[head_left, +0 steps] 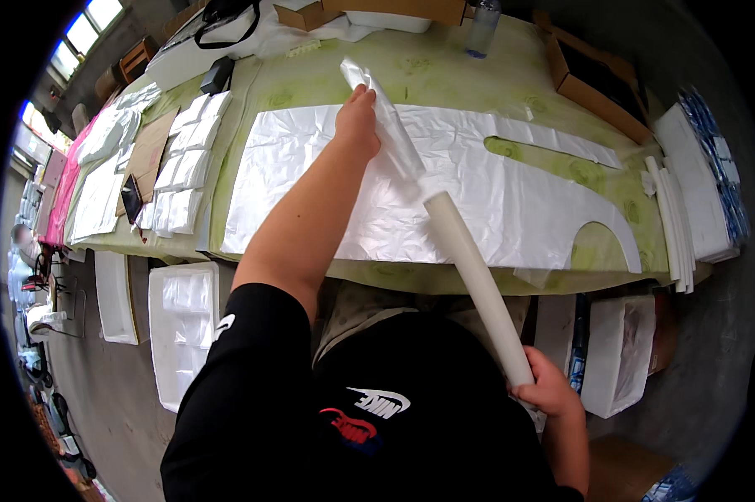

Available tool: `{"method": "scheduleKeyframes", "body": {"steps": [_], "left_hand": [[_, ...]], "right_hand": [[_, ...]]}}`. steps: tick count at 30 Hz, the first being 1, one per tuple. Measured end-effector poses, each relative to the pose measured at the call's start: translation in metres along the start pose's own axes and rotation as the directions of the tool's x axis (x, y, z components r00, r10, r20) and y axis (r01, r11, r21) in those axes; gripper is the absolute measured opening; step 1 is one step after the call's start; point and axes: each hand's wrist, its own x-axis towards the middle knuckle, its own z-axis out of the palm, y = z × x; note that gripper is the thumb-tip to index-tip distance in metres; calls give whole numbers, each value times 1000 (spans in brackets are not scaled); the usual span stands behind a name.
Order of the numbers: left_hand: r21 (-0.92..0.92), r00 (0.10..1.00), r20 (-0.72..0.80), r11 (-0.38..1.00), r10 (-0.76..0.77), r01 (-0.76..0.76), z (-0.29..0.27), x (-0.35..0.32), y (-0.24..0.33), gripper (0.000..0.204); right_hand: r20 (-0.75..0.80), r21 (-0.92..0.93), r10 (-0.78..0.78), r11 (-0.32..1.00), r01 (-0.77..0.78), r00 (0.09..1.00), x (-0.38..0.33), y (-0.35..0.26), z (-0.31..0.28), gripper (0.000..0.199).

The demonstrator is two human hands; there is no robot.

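My left hand (358, 124) is closed around a rolled-up piece of thin white plastic film (398, 144), which slants down toward the right. The lower end of the film roll is close to the upper end of a long white tube (476, 280); whether they touch I cannot tell. Near my right hip, my right hand (553, 385) grips the tube's lower end. Beneath the film roll a large white plastic apron (310, 192) is spread flat on the table, its cut-out openings toward the right.
A pale green patterned cloth covers the table (444, 75). Folded white packets (185, 159) lie in rows at left, beside a black phone (131, 199). More white tubes (677, 222) rest at the right edge. An open cardboard box (599, 84) and a bottle (482, 29) stand behind; white bins (618, 356) sit below.
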Motion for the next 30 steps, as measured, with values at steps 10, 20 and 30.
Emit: {"method": "scheduleKeyframes", "body": {"steps": [10,20,30], "left_hand": [[771,729,637,-208,250,-602,-46,-126,-19,46],[589,699,689,-415,-189,-693,-75,-192,-20,82],[583,664,720,-344,-200,-736,-37,-137,-34,90]], "right_hand": [[-300,-504,-371,844,184,879,27,-50,18,59],[-242,-919,-668,391,55,704,114,-105,3,51],[-33,-953,-924,143,266,381,111,-107,27,29]]}}
